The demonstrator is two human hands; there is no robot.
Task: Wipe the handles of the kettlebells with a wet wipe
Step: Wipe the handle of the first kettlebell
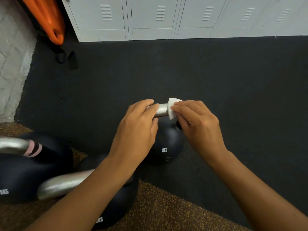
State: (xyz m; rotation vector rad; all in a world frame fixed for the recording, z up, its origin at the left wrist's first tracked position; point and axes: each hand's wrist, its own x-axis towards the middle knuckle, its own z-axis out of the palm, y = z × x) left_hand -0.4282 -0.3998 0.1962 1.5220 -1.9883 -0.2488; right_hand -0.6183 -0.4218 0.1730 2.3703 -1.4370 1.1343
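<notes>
The 8 kg kettlebell (pixel 164 147) stands on the dark floor mat (pixel 233 80), its silver handle (pixel 161 110) running between the two hands. The left hand (pixel 138 129) curls over the handle's left end and grips it, while the right hand (pixel 198 122) pinches a folded white wipe (pixel 171 108) against the handle's right part. Two bigger kettlebells (pixel 25 172) stand near the left forearm, on the floor's speckled part.

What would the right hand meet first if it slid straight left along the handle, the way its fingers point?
Likely the left hand, which grips the same silver metal handle; only a short bare stretch separates it from the right hand and white wet wipe.
</notes>
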